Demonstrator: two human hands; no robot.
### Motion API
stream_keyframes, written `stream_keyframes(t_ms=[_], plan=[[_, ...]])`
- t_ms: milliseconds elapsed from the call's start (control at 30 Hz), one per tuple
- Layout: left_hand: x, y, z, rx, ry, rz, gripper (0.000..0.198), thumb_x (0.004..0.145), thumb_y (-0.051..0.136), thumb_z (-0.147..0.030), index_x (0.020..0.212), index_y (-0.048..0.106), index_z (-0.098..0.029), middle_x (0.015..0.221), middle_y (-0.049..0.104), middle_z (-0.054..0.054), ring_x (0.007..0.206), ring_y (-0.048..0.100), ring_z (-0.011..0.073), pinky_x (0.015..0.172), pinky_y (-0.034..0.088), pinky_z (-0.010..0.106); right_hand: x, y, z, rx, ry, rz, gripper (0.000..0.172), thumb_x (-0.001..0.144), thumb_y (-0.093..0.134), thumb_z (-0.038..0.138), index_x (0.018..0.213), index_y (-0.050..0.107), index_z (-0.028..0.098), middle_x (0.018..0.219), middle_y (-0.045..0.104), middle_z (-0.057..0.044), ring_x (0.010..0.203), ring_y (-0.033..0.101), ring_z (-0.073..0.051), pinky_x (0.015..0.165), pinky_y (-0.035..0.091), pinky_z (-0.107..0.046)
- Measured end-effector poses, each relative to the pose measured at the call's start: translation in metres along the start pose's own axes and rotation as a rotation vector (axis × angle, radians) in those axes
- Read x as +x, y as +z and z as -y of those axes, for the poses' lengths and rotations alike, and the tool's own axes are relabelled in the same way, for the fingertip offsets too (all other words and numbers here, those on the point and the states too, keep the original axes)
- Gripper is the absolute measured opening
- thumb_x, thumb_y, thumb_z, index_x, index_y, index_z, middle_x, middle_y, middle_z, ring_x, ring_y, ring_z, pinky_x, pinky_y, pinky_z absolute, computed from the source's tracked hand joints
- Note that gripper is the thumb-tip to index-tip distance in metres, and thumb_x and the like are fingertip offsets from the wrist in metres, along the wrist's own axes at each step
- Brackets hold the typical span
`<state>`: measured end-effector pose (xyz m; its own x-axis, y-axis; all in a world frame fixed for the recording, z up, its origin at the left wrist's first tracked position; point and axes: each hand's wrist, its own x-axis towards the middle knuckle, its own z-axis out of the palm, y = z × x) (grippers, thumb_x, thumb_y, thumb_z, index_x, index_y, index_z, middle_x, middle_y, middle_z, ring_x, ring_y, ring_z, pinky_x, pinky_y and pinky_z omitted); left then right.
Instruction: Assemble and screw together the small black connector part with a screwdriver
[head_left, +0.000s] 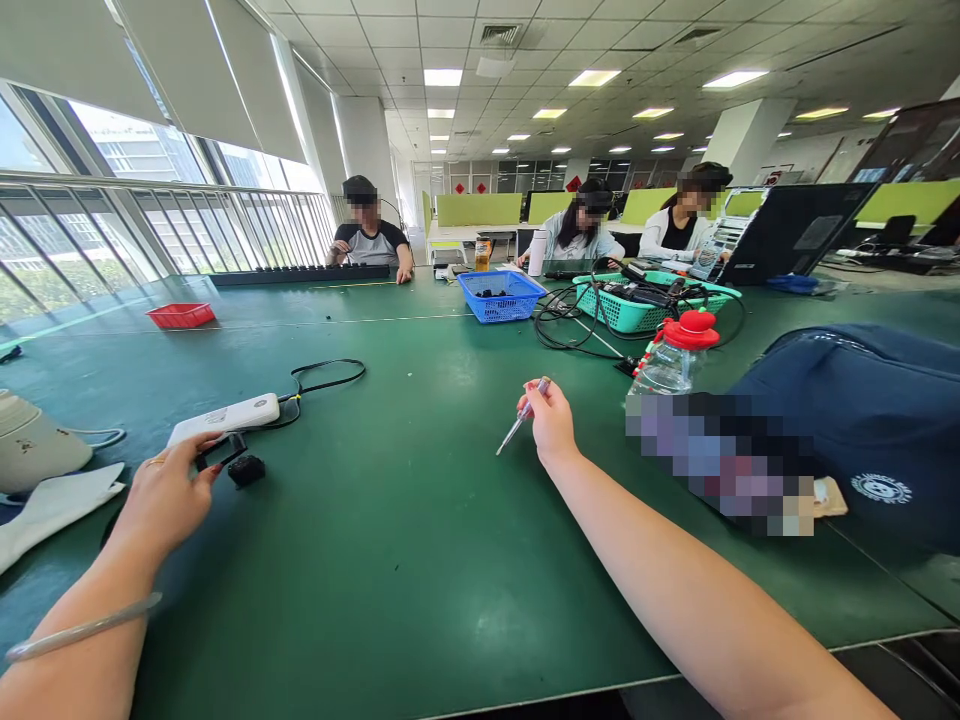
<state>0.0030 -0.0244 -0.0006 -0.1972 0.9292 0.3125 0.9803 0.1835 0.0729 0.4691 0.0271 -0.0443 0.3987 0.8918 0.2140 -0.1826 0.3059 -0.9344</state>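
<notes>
Left hand point(166, 495) holding black frame point(238, 445), perhaps hollow, part-hidden

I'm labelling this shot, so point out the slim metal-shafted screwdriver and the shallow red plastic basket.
Slim metal-shafted screwdriver point(513, 432), head view: on its shaft.
Shallow red plastic basket point(183, 319), head view: on its front wall.

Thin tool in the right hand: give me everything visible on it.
The thin tool looks like a small screwdriver: a slim, metallic-looking shaft and a narrow handle with a pale purple tint, apparently plastic. The right hand grips the handle between thumb and fingers, hiding part of it; the handle's end shows above them. The tool slants, tip down and toward the picture's left, over the green tabletop. The tip's shape, and whether it touches the surface, can't be told.
</notes>
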Motion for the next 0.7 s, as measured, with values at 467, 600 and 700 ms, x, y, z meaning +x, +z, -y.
stream_keyframes(t_ms=[467, 600, 700], plan=[[-0.001, 0.011, 0.000, 0.039, 0.141, 0.155, 0.048, 0.090, 0.034, -0.031, 0.133, 0.052, -0.023, 0.130, 0.064, 0.003, 0.118, 0.059, 0.0218, 0.102, 0.044, 0.034, 0.000, 0.000, 0.000, -0.002, -0.024, 0.020, 0.033, 0.073, 0.069, 0.051, 0.084, 0.057, 0.022, 0.060, 0.056, 0.004, 0.059, 0.051, -0.014, 0.061, 0.042, -0.030], [-0.001, 0.012, -0.001, 0.046, 0.160, 0.153, 0.048, 0.091, 0.032, -0.031, 0.133, 0.053, -0.020, 0.128, 0.066, 0.006, 0.117, 0.060, 0.0237, 0.100, 0.045, 0.037, 0.000, 0.001, 0.000, -0.006, -0.030, 0.023, 0.034, 0.072, 0.069, 0.052, 0.083, 0.057, 0.022, 0.059, 0.055, 0.004, 0.059, 0.052, -0.014, 0.060, 0.043, -0.030], [0.000, 0.016, 0.002, 0.048, 0.180, 0.168, 0.048, 0.090, 0.033, -0.031, 0.133, 0.052, -0.021, 0.120, 0.070, 0.004, 0.112, 0.063, 0.0233, 0.098, 0.047, 0.037, 0.000, 0.001, -0.001, -0.014, -0.034, 0.021, 0.034, 0.073, 0.069, 0.052, 0.083, 0.057, 0.022, 0.059, 0.055, 0.004, 0.059, 0.052, -0.014, 0.059, 0.043, -0.030]])
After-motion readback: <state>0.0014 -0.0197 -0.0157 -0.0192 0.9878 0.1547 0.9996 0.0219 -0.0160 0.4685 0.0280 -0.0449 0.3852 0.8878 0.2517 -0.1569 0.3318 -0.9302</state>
